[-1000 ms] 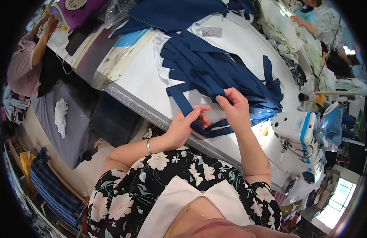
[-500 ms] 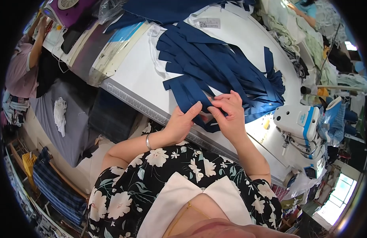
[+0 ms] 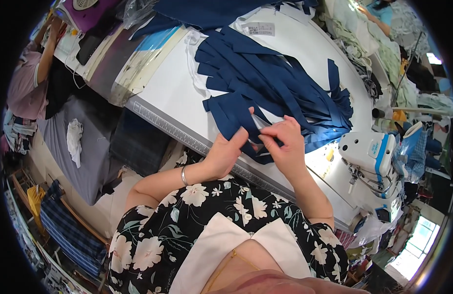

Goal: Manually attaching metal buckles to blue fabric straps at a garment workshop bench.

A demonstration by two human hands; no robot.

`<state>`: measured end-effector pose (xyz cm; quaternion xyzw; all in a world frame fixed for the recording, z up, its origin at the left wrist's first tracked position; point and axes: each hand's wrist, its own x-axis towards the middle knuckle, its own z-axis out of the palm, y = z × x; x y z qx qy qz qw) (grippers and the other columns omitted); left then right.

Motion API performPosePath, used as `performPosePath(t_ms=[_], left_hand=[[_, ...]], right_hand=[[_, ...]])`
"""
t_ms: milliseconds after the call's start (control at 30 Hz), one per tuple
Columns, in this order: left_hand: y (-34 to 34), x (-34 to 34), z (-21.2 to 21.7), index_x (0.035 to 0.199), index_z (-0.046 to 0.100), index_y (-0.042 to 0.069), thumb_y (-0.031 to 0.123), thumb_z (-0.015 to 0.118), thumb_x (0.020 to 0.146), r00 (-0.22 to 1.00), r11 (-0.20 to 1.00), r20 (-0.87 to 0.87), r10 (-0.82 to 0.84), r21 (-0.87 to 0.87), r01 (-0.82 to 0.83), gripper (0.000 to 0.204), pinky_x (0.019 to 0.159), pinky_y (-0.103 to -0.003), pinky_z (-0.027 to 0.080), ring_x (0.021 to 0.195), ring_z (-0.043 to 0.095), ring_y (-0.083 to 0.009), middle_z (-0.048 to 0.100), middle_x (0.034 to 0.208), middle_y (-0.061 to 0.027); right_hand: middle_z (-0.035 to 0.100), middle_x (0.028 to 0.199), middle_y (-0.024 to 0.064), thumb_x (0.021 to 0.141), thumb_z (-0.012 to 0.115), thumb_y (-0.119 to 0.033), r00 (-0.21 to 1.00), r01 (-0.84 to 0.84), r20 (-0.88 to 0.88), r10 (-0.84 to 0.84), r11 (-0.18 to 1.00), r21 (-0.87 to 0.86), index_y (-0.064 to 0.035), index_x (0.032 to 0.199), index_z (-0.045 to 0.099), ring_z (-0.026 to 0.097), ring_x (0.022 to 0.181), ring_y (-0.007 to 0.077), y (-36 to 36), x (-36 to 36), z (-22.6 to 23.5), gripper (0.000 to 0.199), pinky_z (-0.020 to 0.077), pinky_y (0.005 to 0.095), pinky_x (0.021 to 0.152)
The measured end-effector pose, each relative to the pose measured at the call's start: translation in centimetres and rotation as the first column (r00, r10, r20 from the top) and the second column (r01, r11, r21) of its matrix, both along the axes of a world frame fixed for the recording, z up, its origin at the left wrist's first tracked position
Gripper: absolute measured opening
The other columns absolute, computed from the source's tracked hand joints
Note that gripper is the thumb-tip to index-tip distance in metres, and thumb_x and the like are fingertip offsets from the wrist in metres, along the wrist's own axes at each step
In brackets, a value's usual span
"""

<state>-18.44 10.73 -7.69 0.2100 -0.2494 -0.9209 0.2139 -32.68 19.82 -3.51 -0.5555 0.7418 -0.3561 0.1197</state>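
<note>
A navy fabric strip [image 3: 226, 115] runs between my two hands at the near edge of the white table. My left hand [image 3: 226, 153] pinches it with the thumb on top and the fingers underneath. My right hand [image 3: 284, 142] grips the strip's edge between thumb and fingertips, where a pale underside or lining shows. The fingers below the cloth are partly hidden. Just beyond lies a large heap of navy strips [image 3: 270, 81], spread out toward the right.
A grey ruler [image 3: 172, 128] is set along the table's front edge. At the right stands a white and blue sewing machine [image 3: 368, 152]. More navy cloth [image 3: 207, 12] and a printed label [image 3: 261, 29] lie at the back. Another person [image 3: 30, 83] is at the far left.
The edge of the strip near my right hand has been folded back, so more of the pale side shows. A left fingertip now shows beyond the strip. Both hands stay nearly in place.
</note>
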Motion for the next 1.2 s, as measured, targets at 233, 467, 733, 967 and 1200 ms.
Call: performPosePath(t_ms=[233,467,733,967,1200], left_hand=[[0.6,0.0,-0.9,0.103,0.056,0.003,0.021,0.045,0.104,0.992,0.993,-0.099,0.078,-0.082,-0.086,0.021,0.089,-0.03,0.046,0.101,0.056,-0.0149,0.062,0.102,-0.0075],[0.5,-1.0,-1.5,0.081,0.048,0.005,0.02,0.048,0.101,0.987,0.959,-0.135,0.083,-0.259,-0.116,0.026,0.098,-0.035,0.039,0.087,0.052,-0.0188,0.049,0.077,-0.0041],[-0.1,-0.7,-2.1,0.069,0.038,0.007,0.029,0.031,0.105,0.98,0.982,-0.197,0.033,-0.174,-0.068,0.043,0.097,-0.04,0.04,0.079,0.048,-0.0198,0.044,0.069,-0.0055],[0.0,-0.7,-1.3,0.08,0.044,0.006,0.039,0.026,0.106,0.994,0.997,-0.103,0.033,-0.069,-0.041,0.046,0.093,-0.039,0.041,0.081,0.051,-0.0218,0.047,0.07,-0.0065],[0.1,0.3,-0.1,0.12,0.055,0.002,0.043,0.033,0.104,0.987,0.976,0.068,-0.144,0.176,0.131,0.049,0.091,-0.034,0.045,0.095,0.056,-0.0181,0.055,0.094,-0.0056]], right_hand=[[0.061,0.075,0.0004,0.075,0.075,-0.015,0.957,-0.064,-0.289,0.015,0.985,-0.16,-0.0122,0.085,0.069,0.059,0.079,0.0218,-1.6,-1.8,-0.3,0.011,0.0416,0.0413,0.086],[0.058,0.095,0.0018,0.068,0.079,-0.017,0.828,0.149,-0.531,-0.181,0.984,-0.102,-0.0156,0.096,0.066,0.053,0.094,0.0243,-5.3,-4.6,-1.8,0.031,0.0392,0.04,0.082],[0.06,0.082,0.0032,0.075,0.073,-0.01,0.908,0.088,-0.397,-0.135,0.987,-0.135,-0.0094,0.085,0.063,0.055,0.082,0.0254,-4.7,-3.2,-1.5,0.015,0.0415,0.0376,0.075],[0.059,0.068,0.0064,0.076,0.074,-0.019,0.925,0.026,-0.38,0.019,0.993,0.113,-0.0074,0.085,0.06,0.056,0.068,0.0278,-2.9,-2.0,-2.1,0.02,0.0433,0.038,0.069],[0.057,0.073,0.0113,0.078,0.07,-0.012,0.994,0.006,-0.108,0.0,0.998,0.062,-0.0058,0.09,0.061,0.057,0.068,0.032,-2.0,-1.4,-0.6,0.015,0.0449,0.0409,0.064]])
